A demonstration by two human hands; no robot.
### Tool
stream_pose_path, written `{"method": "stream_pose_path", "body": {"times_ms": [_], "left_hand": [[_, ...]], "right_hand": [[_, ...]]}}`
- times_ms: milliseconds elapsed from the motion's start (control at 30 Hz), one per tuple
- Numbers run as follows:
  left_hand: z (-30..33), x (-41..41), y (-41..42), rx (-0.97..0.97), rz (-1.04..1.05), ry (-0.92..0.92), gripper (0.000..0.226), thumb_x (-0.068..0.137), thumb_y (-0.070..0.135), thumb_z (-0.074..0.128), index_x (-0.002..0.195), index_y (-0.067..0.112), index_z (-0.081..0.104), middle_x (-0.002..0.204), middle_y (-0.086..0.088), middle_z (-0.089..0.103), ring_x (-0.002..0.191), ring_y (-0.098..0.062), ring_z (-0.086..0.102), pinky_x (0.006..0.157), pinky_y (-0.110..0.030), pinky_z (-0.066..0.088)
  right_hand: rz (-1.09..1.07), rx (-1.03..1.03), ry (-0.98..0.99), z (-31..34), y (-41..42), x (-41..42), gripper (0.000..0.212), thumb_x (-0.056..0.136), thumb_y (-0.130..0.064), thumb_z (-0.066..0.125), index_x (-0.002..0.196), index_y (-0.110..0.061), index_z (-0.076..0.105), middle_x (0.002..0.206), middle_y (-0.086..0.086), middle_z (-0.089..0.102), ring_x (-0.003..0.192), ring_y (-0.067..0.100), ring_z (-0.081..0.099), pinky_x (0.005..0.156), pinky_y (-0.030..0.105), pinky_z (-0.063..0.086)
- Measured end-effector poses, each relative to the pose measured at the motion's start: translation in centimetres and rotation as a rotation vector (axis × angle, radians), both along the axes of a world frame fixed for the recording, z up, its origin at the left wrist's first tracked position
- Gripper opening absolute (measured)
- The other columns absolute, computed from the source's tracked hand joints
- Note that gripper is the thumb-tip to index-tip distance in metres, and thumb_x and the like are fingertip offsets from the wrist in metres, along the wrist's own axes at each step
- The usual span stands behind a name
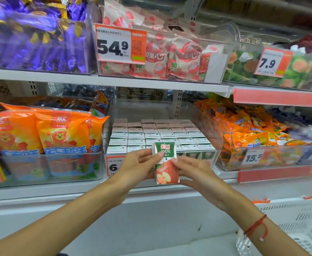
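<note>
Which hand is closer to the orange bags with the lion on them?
Left. The left hand holds the small green-and-red apple juice carton on the side toward the orange lion-print plastic bags; the right hand pinches the carton's other side, farther from them.

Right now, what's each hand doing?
Left hand: pinching the apple juice carton at its left edge.
Right hand: pinching the same carton at its right edge.

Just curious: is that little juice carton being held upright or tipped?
Upright: the juice carton shows green top above apple picture, between left hand and right hand.
</note>
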State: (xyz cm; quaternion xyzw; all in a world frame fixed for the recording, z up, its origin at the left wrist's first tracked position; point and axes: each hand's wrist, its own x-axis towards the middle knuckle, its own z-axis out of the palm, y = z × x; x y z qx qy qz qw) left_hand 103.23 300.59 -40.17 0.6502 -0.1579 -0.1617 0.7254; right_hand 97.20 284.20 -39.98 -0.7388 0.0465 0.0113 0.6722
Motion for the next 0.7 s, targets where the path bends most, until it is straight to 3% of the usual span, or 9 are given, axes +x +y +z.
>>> {"method": "stream_pose_path", "body": {"times_ms": [100,333,433,500,600,700], "left_hand": [[0.2,0.4,0.2,-0.041,0.066,-0.004,0.009,0.092,0.029,0.064,0.099,0.026,0.067,0.092,0.007,0.077,0.083,-0.011,0.074,0.059,-0.017,0.055],[-0.1,0.3,0.1,0.009,0.185,-0.087,0.021,0.091,0.030,0.064,0.110,0.025,0.068,0.095,0.008,0.076,0.084,-0.009,0.073,0.065,-0.024,0.059],[-0.2,0.4,0.4,0.103,0.298,-0.264,0.021,0.083,0.035,0.072,0.104,0.031,0.072,0.090,0.013,0.076,0.080,-0.007,0.073,0.073,-0.033,0.061],[-0.1,0.1,0.5,0.128,0.273,-0.302,0.017,0.076,0.044,0.076,0.092,0.039,0.073,0.087,0.020,0.075,0.080,0.000,0.072,0.074,-0.025,0.058],[-0.1,0.3,0.3,0.126,0.198,-0.226,0.020,0.073,0.044,0.078,0.091,0.040,0.072,0.087,0.020,0.075,0.082,0.005,0.069,0.066,-0.012,0.055],[0.6,1.1,1.1,0.079,0.012,-0.035,0.037,0.071,0.040,0.080,0.106,0.030,0.071,0.097,0.010,0.076,0.092,-0.005,0.072,0.078,-0.018,0.056]], "right_hand": [[0.067,0.000,0.002,-0.1,-0.3,-0.2,0.033,0.087,-0.033,0.068,0.118,-0.023,0.067,0.106,-0.002,0.075,0.100,0.012,0.070,0.087,0.024,0.055],[-0.056,0.015,-0.107,-0.5,0.3,0.1,0.028,0.082,-0.024,0.074,0.110,-0.020,0.070,0.096,0.001,0.076,0.094,0.011,0.071,0.079,0.016,0.055],[-0.187,-0.139,-0.234,-0.6,0.9,-0.1,0.032,0.073,-0.024,0.083,0.103,-0.023,0.071,0.084,-0.005,0.075,0.080,0.005,0.069,0.070,0.013,0.052],[-0.262,-0.314,-0.363,-0.9,1.4,-0.3,0.036,0.068,-0.023,0.087,0.099,-0.026,0.070,0.078,-0.008,0.072,0.072,0.004,0.066,0.067,0.016,0.052],[-0.286,-0.409,-0.445,-1.3,1.5,-0.3,0.039,0.063,-0.027,0.090,0.095,-0.025,0.068,0.076,-0.008,0.070,0.071,0.006,0.064,0.068,0.017,0.053],[-0.214,-0.193,-0.335,-0.5,0.9,-0.1,0.031,0.064,-0.044,0.080,0.083,-0.022,0.073,0.074,-0.001,0.072,0.069,0.006,0.064,0.066,0.015,0.052]]}}
